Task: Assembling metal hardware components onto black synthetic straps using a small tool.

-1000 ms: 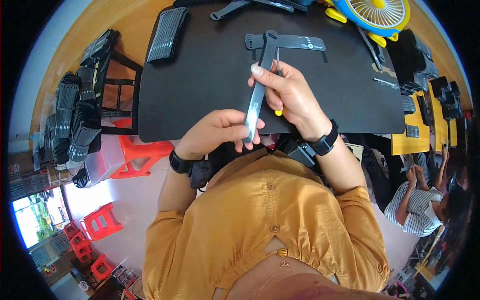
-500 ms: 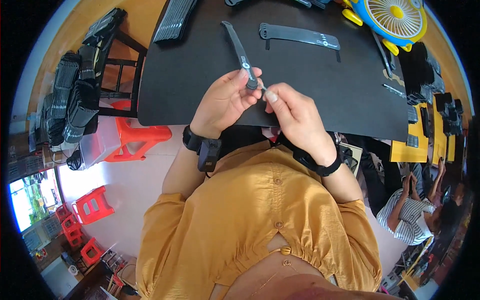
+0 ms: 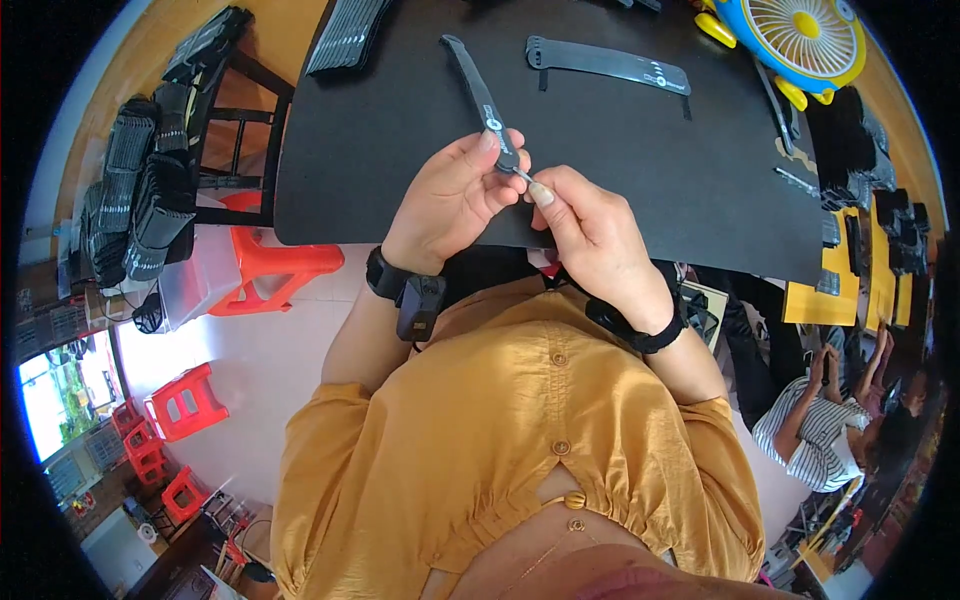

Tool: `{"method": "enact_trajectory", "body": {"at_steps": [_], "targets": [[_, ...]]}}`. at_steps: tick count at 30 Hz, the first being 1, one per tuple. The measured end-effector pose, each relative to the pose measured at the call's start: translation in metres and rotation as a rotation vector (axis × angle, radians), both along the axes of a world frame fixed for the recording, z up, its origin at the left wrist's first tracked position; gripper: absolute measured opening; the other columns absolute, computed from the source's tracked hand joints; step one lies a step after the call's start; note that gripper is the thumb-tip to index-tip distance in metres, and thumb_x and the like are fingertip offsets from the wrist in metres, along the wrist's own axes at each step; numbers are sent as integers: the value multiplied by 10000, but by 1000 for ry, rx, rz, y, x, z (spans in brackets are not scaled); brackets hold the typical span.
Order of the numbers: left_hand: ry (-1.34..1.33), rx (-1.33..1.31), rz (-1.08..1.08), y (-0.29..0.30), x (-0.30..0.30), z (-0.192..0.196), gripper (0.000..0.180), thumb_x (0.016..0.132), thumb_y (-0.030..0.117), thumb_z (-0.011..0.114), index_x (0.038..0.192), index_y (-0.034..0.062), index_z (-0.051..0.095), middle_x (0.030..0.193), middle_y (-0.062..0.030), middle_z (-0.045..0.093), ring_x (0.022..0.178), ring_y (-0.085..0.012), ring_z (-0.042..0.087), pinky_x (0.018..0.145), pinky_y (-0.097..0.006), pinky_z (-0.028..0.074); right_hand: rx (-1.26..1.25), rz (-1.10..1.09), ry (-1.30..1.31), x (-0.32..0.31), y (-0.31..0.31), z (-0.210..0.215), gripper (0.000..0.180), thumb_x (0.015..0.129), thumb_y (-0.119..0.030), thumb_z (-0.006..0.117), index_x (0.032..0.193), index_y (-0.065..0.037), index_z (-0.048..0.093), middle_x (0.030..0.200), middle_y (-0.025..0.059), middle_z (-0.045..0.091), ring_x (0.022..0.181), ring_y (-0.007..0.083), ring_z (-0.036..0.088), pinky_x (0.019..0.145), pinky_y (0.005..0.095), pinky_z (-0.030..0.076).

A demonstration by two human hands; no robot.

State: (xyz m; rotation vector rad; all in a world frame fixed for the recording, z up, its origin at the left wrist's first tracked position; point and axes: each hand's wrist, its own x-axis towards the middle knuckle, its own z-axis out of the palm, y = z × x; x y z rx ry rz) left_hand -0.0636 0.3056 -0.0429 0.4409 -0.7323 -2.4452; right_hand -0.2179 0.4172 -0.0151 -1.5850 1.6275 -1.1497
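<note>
A long dark grey flat strip with a rounded end and white print slants away over the black table. My left hand is closed on its near end, thumb on top and fingers curled below. A thin, light-coloured metallic piece runs from that end to my right hand, whose thumb and forefinger pinch it. Its exact kind is too small to tell. Beyond my hands, a similar strip lies flat on the table, with short black tabs at its near edge.
A stack of strips lies at the table's far left, and a blue and yellow fan at the far right. More stacks and red stools stand left. Another person in stripes is at lower right.
The whole view has shifted slightly. The thin piece between my right fingers and the strip's end now shows more clearly. Both hands keep their grips in nearly the same place.
</note>
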Motion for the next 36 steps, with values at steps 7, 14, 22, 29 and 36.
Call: {"method": "enact_trajectory", "body": {"at_steps": [7,14,22,29,36], "targets": [[-30,-43,16,1,-2,-1,300,1019,232,518,1162,-30,544,1013,-110,580,791,-125,586,722,-216,515,149,-15,-172,3,-1,12,117,987,-132,528,951,-33,578,756,106,646,691,228,665,638,334,515],[-7,-71,-40,0,0,-2,268,1007,231,546,1103,-17,577,955,-94,631,797,-112,638,722,-217,554,135,31,-353,-1,0,7,360,986,-84,523,1338,-145,566,764,40,620,712,114,612,688,283,506],[-151,-106,-73,1,1,14,302,1007,276,550,1018,-22,596,871,-85,654,718,-119,649,673,-215,561,288,42,-458,-4,-7,1,403,978,-31,492,1338,-181,597,778,31,615,758,80,572,754,245,499],[-885,-925,287,34,4,36,312,951,290,639,870,-11,620,635,-45,612,530,-99,605,500,-240,480,-262,31,-87,1,-7,-6,388,930,31,529,1261,-138,642,1203,129,663,1042,234,664,889,300,520],[-654,-1085,371,36,12,27,255,993,207,561,847,3,608,622,-44,591,518,-110,599,483,-238,461,-253,141,-258,9,-7,3,368,934,22,547,1262,-118,639,1232,120,658,1057,226,666,877,314,532]]}}
